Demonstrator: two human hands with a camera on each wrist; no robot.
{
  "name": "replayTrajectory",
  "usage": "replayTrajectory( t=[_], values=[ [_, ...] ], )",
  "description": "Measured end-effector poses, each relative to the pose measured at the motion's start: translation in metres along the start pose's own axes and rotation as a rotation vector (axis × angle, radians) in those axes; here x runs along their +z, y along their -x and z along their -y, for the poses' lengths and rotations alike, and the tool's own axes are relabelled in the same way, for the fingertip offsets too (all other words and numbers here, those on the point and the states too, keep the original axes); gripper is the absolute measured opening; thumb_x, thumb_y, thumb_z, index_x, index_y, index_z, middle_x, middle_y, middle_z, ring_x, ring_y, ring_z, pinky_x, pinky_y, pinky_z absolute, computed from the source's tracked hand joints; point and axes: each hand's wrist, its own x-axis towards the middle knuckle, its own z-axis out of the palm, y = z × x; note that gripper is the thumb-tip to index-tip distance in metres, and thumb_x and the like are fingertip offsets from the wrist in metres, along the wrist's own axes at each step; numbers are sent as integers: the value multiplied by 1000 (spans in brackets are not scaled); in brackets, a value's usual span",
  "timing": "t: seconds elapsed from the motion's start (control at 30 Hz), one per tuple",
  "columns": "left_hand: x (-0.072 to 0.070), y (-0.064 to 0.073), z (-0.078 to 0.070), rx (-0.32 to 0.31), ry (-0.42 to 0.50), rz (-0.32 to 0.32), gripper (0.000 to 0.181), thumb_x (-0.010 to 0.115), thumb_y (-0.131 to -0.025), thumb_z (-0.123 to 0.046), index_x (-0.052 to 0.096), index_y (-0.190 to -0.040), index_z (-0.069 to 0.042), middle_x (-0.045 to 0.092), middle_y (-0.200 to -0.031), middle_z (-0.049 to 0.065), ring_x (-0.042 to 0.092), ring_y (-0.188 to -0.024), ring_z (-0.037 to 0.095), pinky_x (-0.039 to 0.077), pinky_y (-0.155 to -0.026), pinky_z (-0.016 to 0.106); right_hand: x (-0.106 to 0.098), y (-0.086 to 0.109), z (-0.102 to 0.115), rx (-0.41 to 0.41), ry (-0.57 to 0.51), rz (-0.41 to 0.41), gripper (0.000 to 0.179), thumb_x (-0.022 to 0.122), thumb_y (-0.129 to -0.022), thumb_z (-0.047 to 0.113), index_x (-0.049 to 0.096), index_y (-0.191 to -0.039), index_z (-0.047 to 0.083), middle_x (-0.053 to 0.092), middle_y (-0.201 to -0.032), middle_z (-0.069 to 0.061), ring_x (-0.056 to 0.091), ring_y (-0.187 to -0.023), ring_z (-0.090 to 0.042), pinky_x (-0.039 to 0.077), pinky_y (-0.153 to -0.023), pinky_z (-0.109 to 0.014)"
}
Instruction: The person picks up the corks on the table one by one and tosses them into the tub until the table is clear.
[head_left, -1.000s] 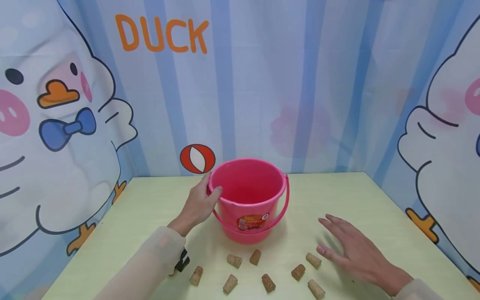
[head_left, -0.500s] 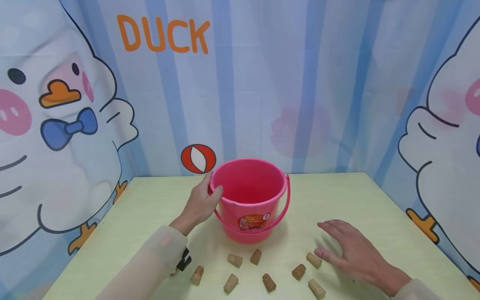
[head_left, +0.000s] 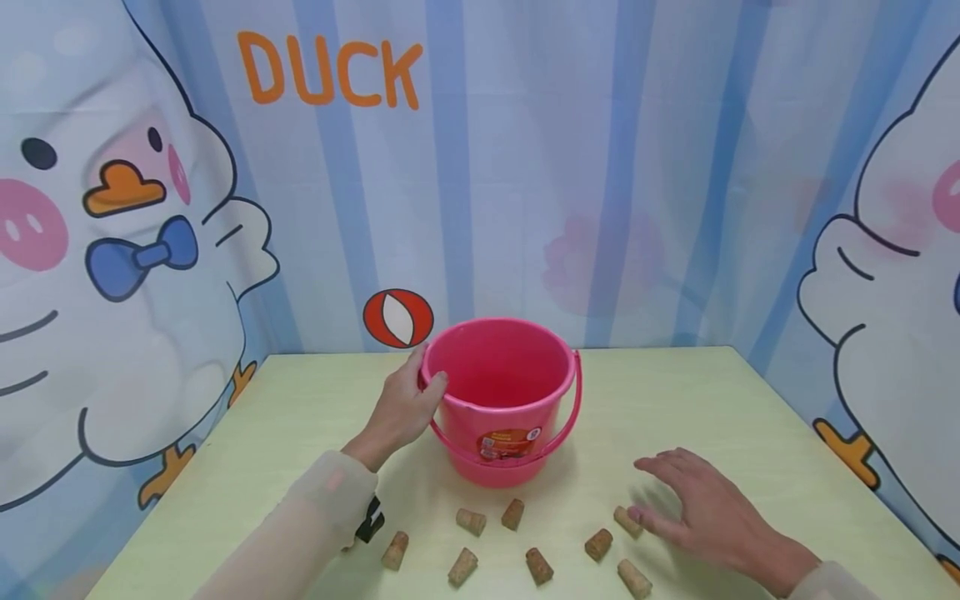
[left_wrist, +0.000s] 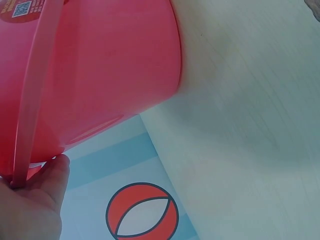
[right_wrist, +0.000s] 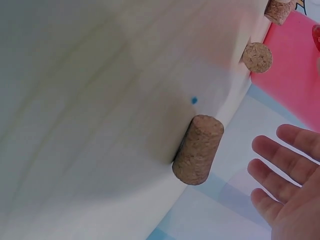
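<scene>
bucket of glossy pink plastic (head_left: pixel 498 417) gripped at rim on pale yellow-green tabletop (head_left: pixel 315 400), printed duck cloth all round

tabletop is flat, faint wood-like grain visible in the right wrist view, plus a small blue spot (right_wrist: pixel 194 100) near one cork. soft shadows under bucket and hands. far edge runs straight, just in front of a light blue cloth backdrop with darker vertical stripes (head_left: pixel 675 142).

backdrop prints: orange lettering reading "duck" (head_left: pixel 330 71) upper left; big white cartoon duck with orange bill and blue bow tie (head_left: pixel 157 342) on the left side, cloth wrinkled there; second white cartoon duck (head_left: pixel 892 333) cut off by the right edge; red-and-white printed ball (head_left: pixel 398 317) just left of bucket; faint pink blotch (head_left: pixel 577 262) behind.

bucket stands upright mid-table toward the back, thin pink handle (head_left: pixel 558 442) hanging across its front, orange-red oval label (head_left: pixel 508 443) below rim.

left hand (head_left: pixel 401 408) holds bucket's left rim, thumb over the edge, fingers outside. pale sleeve (head_left: pixel 300 508), black band (head_left: pixel 370 521) at wrist.

small brown cork stoppers (head_left: pixel 539 566), at least eight, lie scattered in front of bucket.

right hand (head_left: pixel 708 512) hovers at right, fingers extended and slightly spread, thumb apart, overlapping one cork in head view; contact, cannot tell.
</scene>
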Motion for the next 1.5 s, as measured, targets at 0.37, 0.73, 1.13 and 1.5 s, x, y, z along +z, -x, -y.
replayTrajectory(
  t=[0.37, 0.73, 1.13, 1.5],
  values=[
    [0, -1, 2, 9, 7, 7, 66, 59, -100, -23, 32, -159, -13, 56, -141, 10, 58, -116, 27, 61, -86, 42, 3, -2, 5, -47, 1, 37, 47, 72, -91, 53, 74, -114, 12, 69, -103, 5, 64, -111, -30, 48, -101, -60],
    [-1, 1, 2, 0, 15, 20, 65, 58, -101, -22, 31, -159, -13, 54, -143, 10, 57, -119, 28, 61, -87, 43, 6, -4, 7, -87, 27, 56, 31, 76, -89, 47, 76, -99, 18, 61, -83, 17, 60, -83, -8, 49, -101, -57],
    [0, 1, 1, 3, 27, 14, 69, 59, -100, -27, 29, -161, -16, 53, -146, 8, 56, -122, 26, 60, -87, 42, 12, -4, 7, -150, 49, 27, 17, 82, -83, 37, 73, -86, 23, 55, -73, 21, 50, -74, 0, 47, -103, -56],
    [0, 1, 1, 0, 34, 13, 69, 59, -100, -26, 28, -161, -15, 53, -146, 8, 56, -122, 26, 60, -88, 42, 14, -6, 9, -156, 85, 62, 19, 86, -78, 36, 71, -80, 25, 49, -71, 20, 51, -76, -5, 45, -104, -59]
  ],
)
